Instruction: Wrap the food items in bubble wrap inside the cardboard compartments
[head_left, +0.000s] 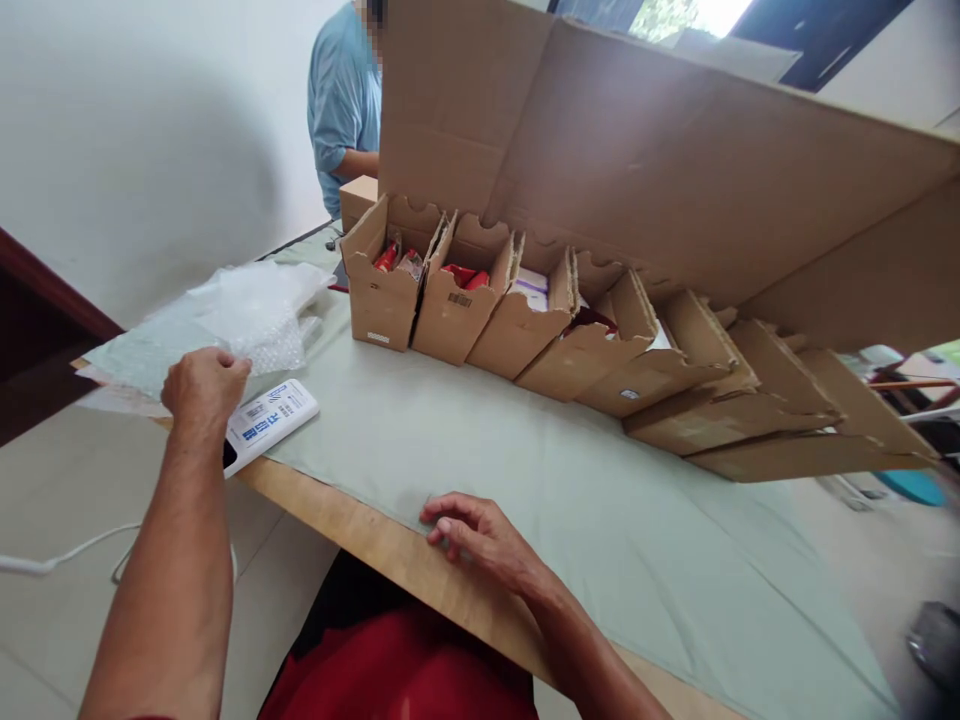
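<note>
My left hand (pixel 205 385) is curled closed at the table's left end, over the edge of the bubble wrap (pixel 262 325). Its fingertips are turned away, so whatever they pinch is hidden. Just right of that wrist lies a flat white slab with blue print and a dark end (pixel 274 422), near the table edge. My right hand (pixel 480 535) rests on the front edge of the cloth-covered table (pixel 420 430), fingers loosely bent and apart, holding nothing.
Several open cardboard bins (pixel 386 305) stand in a row along the back, some with red or white packets inside. A tall cardboard panel (pixel 637 150) rises behind them. Beyond it, a person in a blue shirt (pixel 337 100) is at the far left. A white cable (pixel 67 555) hangs below.
</note>
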